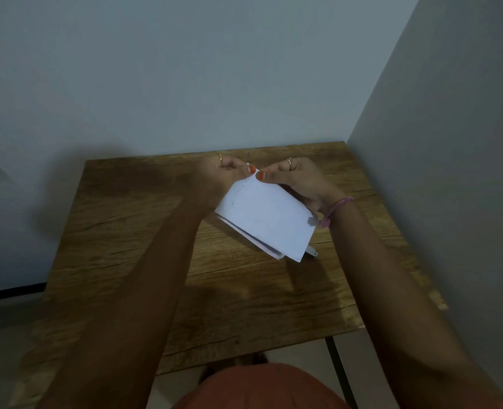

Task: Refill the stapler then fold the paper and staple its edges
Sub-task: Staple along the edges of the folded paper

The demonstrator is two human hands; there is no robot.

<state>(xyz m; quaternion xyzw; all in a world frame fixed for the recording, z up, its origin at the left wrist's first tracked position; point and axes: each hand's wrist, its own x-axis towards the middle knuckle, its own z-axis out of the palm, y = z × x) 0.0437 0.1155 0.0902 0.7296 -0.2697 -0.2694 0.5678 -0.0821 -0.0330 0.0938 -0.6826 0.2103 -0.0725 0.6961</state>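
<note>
A folded white paper (266, 218) is held up above the wooden table (132, 231), tilted, with several layers showing at its lower edge. My left hand (220, 178) pinches its top corner from the left. My right hand (296, 181) pinches the same top corner from the right, thumb on the front of the sheet. A small staple mark shows near the upper left edge of the paper. A light metal piece (312, 251), perhaps the stapler's end, pokes out from behind the paper's lower right corner; the rest of it is hidden.
The table stands in a corner, with grey walls (244, 69) behind it and to the right. A black table leg (340, 370) shows below the front right edge. My lap in an orange garment (262, 388) is at the bottom.
</note>
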